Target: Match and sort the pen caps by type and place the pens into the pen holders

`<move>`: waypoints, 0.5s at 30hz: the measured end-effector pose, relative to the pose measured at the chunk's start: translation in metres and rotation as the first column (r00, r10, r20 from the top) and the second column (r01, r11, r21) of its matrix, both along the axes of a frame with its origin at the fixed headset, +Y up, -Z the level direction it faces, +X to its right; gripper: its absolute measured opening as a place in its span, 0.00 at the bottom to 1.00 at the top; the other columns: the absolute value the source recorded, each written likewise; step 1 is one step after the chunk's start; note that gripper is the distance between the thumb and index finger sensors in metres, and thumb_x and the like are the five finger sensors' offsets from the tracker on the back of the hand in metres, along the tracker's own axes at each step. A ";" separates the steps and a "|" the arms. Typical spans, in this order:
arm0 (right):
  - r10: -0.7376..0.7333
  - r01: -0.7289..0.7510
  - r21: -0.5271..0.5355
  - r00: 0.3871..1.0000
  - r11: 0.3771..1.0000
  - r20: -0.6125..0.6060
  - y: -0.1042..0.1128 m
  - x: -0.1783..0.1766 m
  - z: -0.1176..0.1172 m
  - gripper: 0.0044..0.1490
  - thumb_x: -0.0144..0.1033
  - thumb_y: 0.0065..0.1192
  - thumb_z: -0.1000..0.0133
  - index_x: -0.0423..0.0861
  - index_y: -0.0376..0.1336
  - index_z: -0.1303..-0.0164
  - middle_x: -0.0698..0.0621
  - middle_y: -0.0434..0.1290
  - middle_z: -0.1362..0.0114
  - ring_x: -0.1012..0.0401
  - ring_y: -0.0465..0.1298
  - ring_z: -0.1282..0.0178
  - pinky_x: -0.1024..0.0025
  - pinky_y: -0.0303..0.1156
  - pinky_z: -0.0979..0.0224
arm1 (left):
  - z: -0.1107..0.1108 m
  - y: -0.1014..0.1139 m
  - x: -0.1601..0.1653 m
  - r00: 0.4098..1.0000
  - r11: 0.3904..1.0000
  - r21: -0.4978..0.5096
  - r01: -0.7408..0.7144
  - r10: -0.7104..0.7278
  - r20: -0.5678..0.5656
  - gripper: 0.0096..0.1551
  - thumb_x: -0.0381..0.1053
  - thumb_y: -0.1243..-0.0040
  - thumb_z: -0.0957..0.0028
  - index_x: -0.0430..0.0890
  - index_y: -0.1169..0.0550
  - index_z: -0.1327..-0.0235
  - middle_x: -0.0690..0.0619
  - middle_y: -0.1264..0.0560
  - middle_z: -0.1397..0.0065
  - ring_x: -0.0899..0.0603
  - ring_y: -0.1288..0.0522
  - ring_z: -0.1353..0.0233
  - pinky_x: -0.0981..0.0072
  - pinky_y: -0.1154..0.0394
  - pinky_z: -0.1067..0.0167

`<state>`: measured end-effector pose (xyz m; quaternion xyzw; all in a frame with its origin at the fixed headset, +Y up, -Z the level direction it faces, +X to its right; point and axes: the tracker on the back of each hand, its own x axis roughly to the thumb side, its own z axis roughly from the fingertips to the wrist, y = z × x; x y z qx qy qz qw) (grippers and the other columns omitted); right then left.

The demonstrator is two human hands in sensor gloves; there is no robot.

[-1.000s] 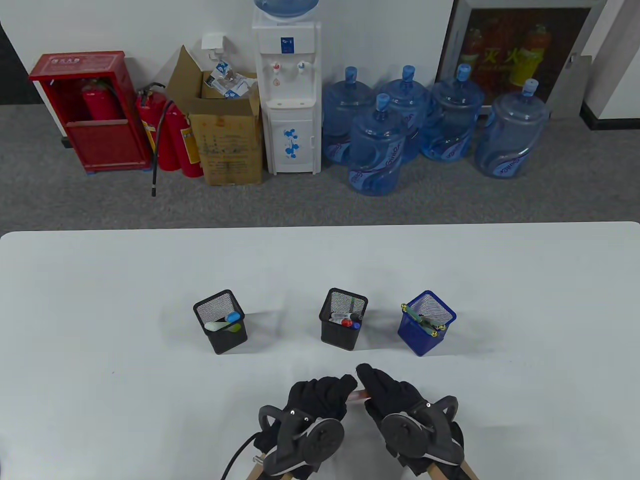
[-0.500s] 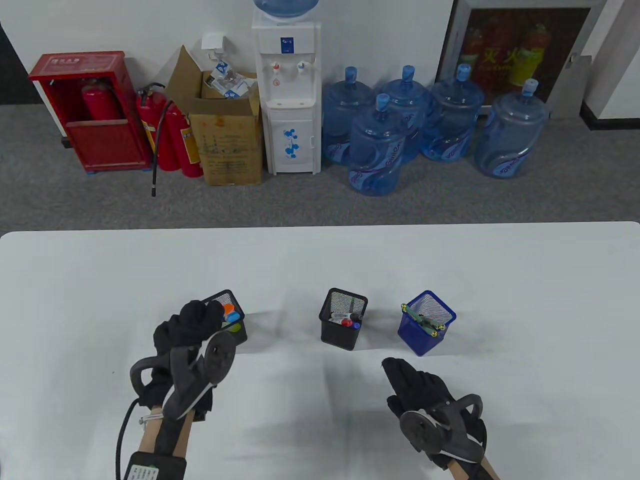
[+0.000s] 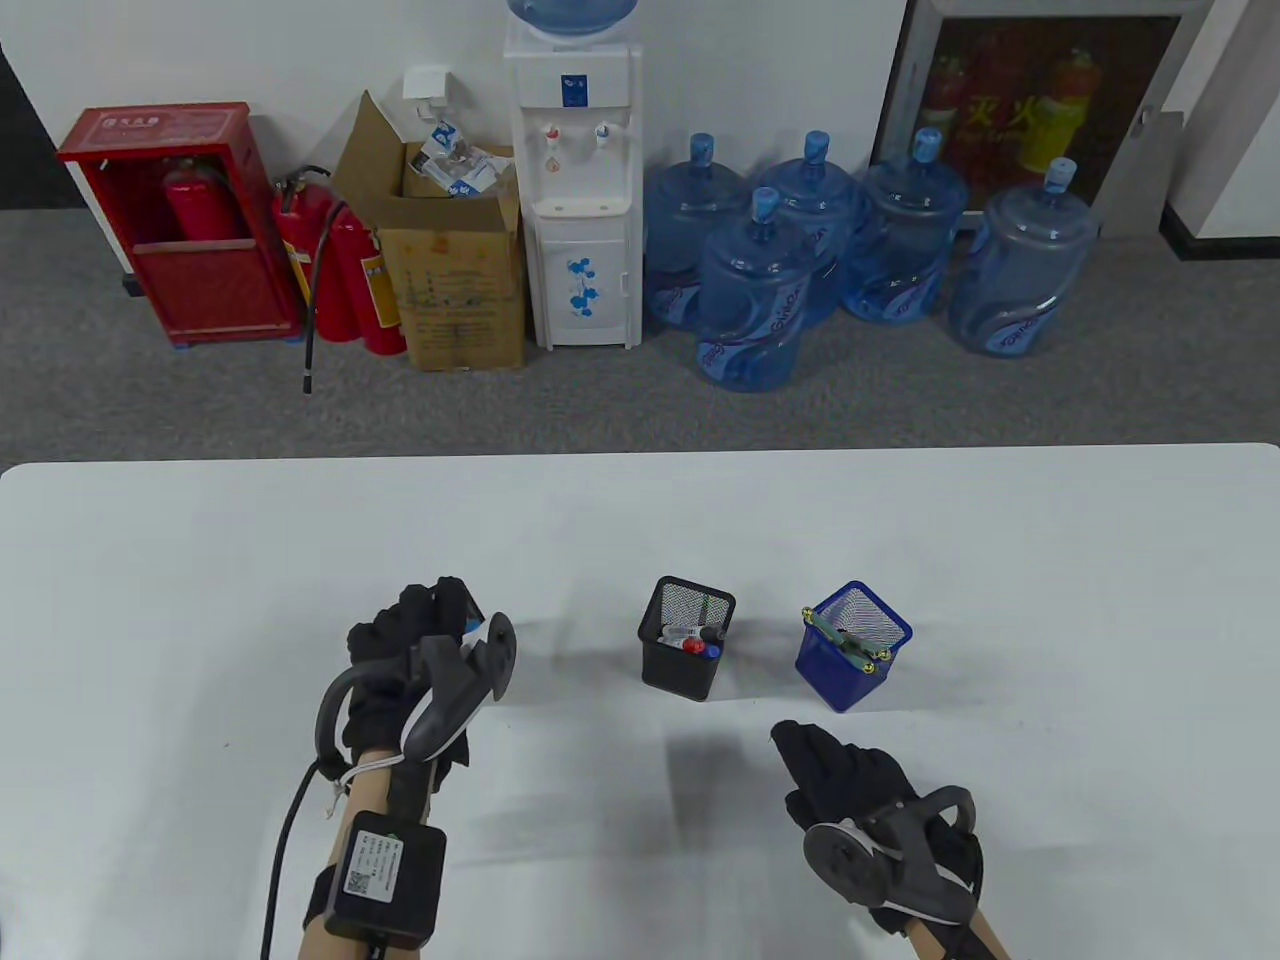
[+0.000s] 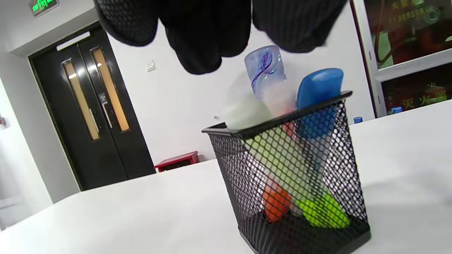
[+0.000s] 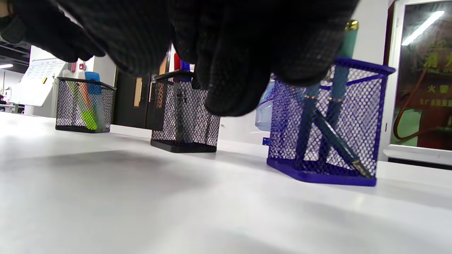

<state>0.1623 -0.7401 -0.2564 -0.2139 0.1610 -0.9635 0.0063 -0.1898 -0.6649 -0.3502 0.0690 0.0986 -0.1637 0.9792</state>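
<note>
Table view first: your left hand [image 3: 415, 640] hung over the left black holder [image 3: 472, 612] at lower left of centre, hiding most of it. The middle black holder [image 3: 687, 640] and the blue holder [image 3: 853, 647] stood to its right, pens inside, and your right hand [image 3: 850, 780] lay low at lower right, fingers out flat, holding nothing.

Left wrist view: your fingertips [image 4: 201, 42] hovered just above the holder's rim [image 4: 279, 121], apart from it and gripping nothing I could see. The blue-capped marker [image 4: 319, 88] leaned up past that rim at centre right. The danger was a glove catching that cap or the rim on the way out and tipping the light mesh holder.

Right wrist view: your relaxed fingers [image 5: 229, 70] hung near the table [image 5: 141, 211], and a careless sweep forward could have nudged the blue holder at right.
</note>
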 end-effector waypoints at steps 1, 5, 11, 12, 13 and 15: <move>0.004 -0.004 -0.001 1.000 1.000 0.001 0.001 0.000 0.000 0.45 0.48 0.61 0.54 0.47 0.58 0.25 0.48 0.73 0.27 0.63 0.84 0.46 0.58 0.82 0.37 | 0.004 0.003 0.001 1.000 1.000 0.016 0.014 -0.014 0.016 0.43 0.55 0.42 0.54 0.61 0.41 0.22 0.53 0.36 0.17 0.44 0.25 0.25 0.43 0.31 0.25; 0.021 -0.021 -0.004 1.000 1.000 0.012 0.001 0.001 0.000 0.44 0.49 0.61 0.54 0.48 0.59 0.25 0.49 0.73 0.27 0.61 0.84 0.43 0.56 0.82 0.35 | 0.024 0.013 0.013 0.994 0.999 0.045 0.016 -0.021 0.107 0.41 0.56 0.43 0.55 0.61 0.39 0.23 0.52 0.35 0.18 0.43 0.25 0.27 0.42 0.31 0.27; 0.054 -0.052 -0.033 0.997 0.998 0.048 0.002 0.006 -0.002 0.38 0.49 0.61 0.54 0.51 0.66 0.32 0.53 0.79 0.32 0.63 0.87 0.42 0.60 0.84 0.39 | 0.069 -0.022 0.061 0.944 0.973 -0.018 -0.229 0.226 0.239 0.40 0.57 0.43 0.54 0.59 0.36 0.23 0.50 0.33 0.19 0.40 0.24 0.28 0.38 0.33 0.27; 0.055 -0.053 -0.043 0.997 0.998 0.054 0.002 0.007 -0.002 0.38 0.49 0.61 0.54 0.51 0.66 0.32 0.53 0.79 0.32 0.63 0.87 0.41 0.59 0.84 0.38 | 0.074 -0.031 0.069 0.942 0.971 -0.036 -0.236 0.238 0.237 0.40 0.57 0.43 0.54 0.59 0.36 0.23 0.50 0.33 0.19 0.39 0.24 0.28 0.37 0.33 0.28; 0.055 -0.052 -0.051 0.997 0.997 0.057 0.002 0.007 -0.002 0.37 0.50 0.60 0.54 0.52 0.66 0.32 0.53 0.79 0.32 0.62 0.86 0.40 0.57 0.83 0.36 | 0.081 -0.042 0.081 0.948 0.978 -0.057 -0.202 0.210 0.241 0.41 0.58 0.43 0.55 0.60 0.36 0.23 0.50 0.33 0.19 0.39 0.24 0.28 0.37 0.33 0.27; 0.065 -0.062 -0.061 0.996 0.996 0.055 0.001 0.008 -0.002 0.37 0.50 0.60 0.54 0.53 0.67 0.32 0.54 0.79 0.32 0.61 0.86 0.39 0.53 0.81 0.33 | 0.091 -0.057 0.097 0.947 0.988 -0.037 -0.150 0.154 0.283 0.41 0.60 0.44 0.56 0.61 0.36 0.23 0.52 0.31 0.19 0.40 0.23 0.28 0.38 0.32 0.28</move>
